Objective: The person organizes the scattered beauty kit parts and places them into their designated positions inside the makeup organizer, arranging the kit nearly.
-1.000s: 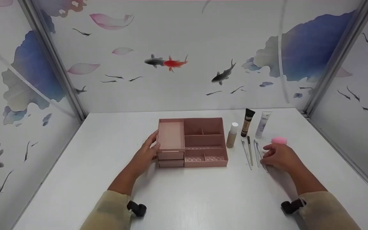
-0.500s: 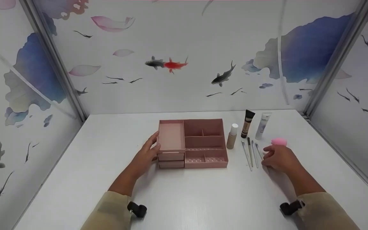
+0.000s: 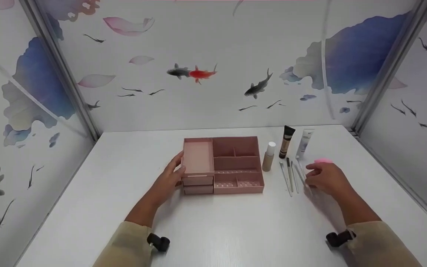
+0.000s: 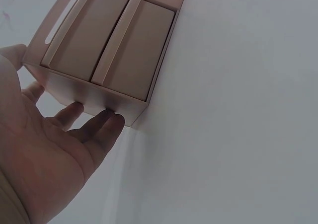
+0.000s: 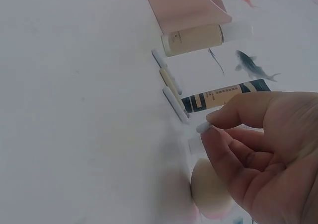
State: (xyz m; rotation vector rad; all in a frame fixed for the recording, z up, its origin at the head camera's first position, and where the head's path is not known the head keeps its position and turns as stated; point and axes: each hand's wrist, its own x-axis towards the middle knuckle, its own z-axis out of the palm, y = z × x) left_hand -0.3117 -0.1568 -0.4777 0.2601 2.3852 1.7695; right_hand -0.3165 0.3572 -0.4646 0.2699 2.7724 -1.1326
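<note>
A pink makeup organizer (image 3: 235,147) stands mid-table, with open compartments on the right and two drawers (image 4: 114,42) at the left front. My left hand (image 3: 167,183) rests against its left side; in the left wrist view the fingertips touch the side wall. My right hand (image 3: 326,180) pinches a slim makeup brush (image 3: 300,170) between thumb and index finger. In the right wrist view only the brush's pale handle end (image 5: 203,127) shows. Three other brushes (image 3: 290,176) lie left of that hand. A pink makeup sponge (image 3: 323,161) sits behind it, partly hidden.
Right of the organizer stands a foundation bottle (image 3: 268,157) with a white cap. Behind the brushes are a black-and-tan tube (image 3: 286,142) and a white tube (image 3: 304,143). Printed panels (image 3: 206,104) enclose the white table (image 3: 213,230) at the back and sides.
My right hand has picked up the rightmost brush, which now sits a little raised in its fingers. The hand has shifted slightly. My left hand and the organizer stay put.
</note>
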